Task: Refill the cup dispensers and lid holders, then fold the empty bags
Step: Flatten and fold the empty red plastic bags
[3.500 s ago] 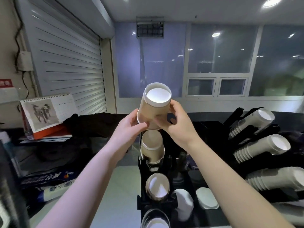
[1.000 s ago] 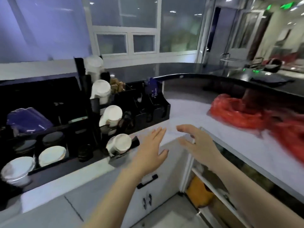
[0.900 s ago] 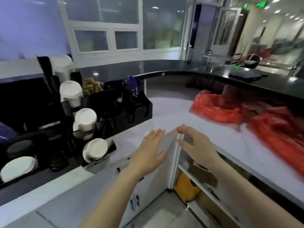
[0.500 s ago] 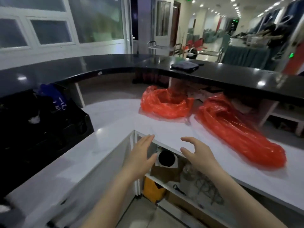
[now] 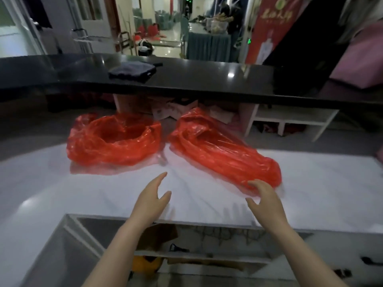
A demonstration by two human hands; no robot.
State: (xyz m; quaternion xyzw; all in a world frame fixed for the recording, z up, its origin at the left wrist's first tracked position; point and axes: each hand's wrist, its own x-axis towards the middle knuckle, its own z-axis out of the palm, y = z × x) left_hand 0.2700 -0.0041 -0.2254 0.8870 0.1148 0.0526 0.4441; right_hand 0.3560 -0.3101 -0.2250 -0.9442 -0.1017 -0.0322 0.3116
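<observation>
Two red bags lie on the white surface [image 5: 62, 183] ahead of you: a crumpled bag [image 5: 114, 141] on the left and a long bag [image 5: 223, 156] on the right, both looking empty. Your left hand [image 5: 150, 200] hovers spread and holds nothing; your right hand [image 5: 264, 198], fingers loosely apart, is at the long bag's near end, contact unclear. You seem to be starting the folding step, so next grip that end and flatten it.

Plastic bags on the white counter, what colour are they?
Translucent red, both plastic bags, clearest in the head view.
</observation>
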